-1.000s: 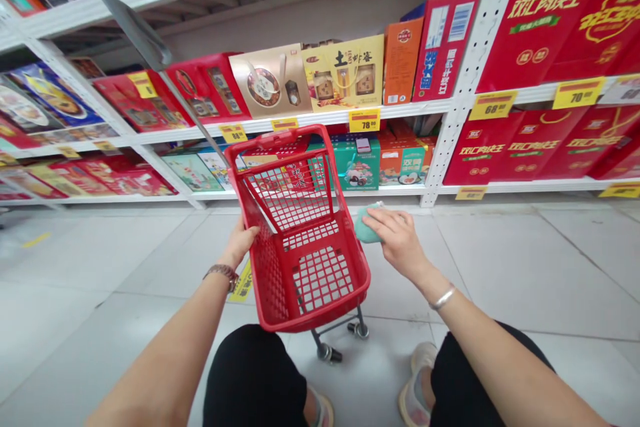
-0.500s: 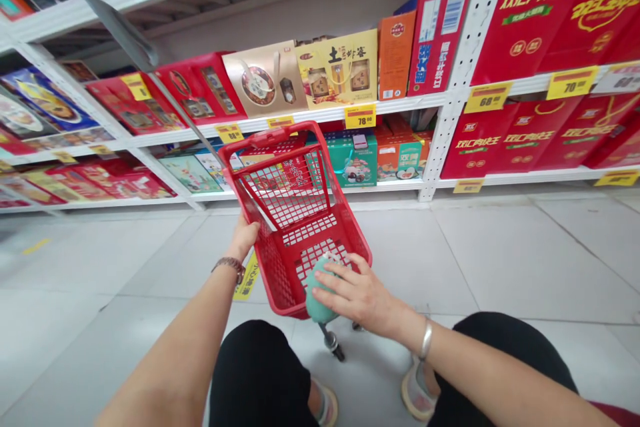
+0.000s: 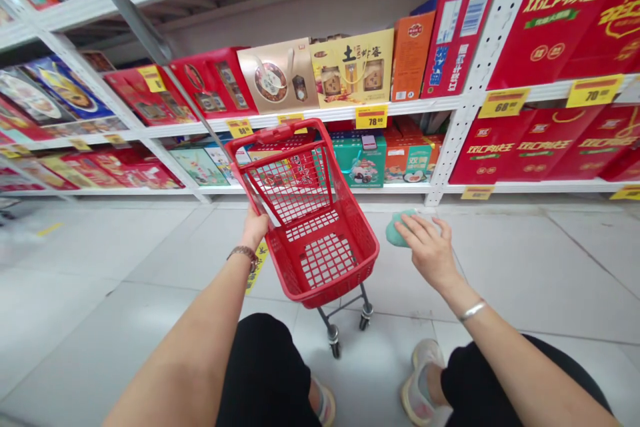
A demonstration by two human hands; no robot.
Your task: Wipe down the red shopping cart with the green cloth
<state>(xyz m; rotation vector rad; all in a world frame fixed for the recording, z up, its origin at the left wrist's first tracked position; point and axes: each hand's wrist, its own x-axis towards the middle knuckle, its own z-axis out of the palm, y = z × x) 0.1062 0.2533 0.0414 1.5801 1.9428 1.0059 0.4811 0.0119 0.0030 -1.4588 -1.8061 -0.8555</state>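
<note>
A small red shopping cart (image 3: 327,290) with a gridded plastic basket stands between my knees, its inside bare. My left hand (image 3: 256,227) is closed on the left side of the basket, with part of the fingers hidden by the rim. To the right of the basket, my right hand (image 3: 427,243) is shut on a rounded teal sponge (image 3: 399,229), held above the floor and apart from the cart. The fingers cover part of the sponge.
Beyond the cart run white shelves (image 3: 415,105) with boxed goods, including a yellow gift box (image 3: 353,70) and red cartons (image 3: 545,20). The cart's grey pole (image 3: 187,97) slants up to the left. My knees and shoes flank the cart's wheels (image 3: 334,340).
My right hand has carried the sponge off the basket's near end, to the right and away from me. My left hand keeps its hold on the cart. The view has shifted slightly.
</note>
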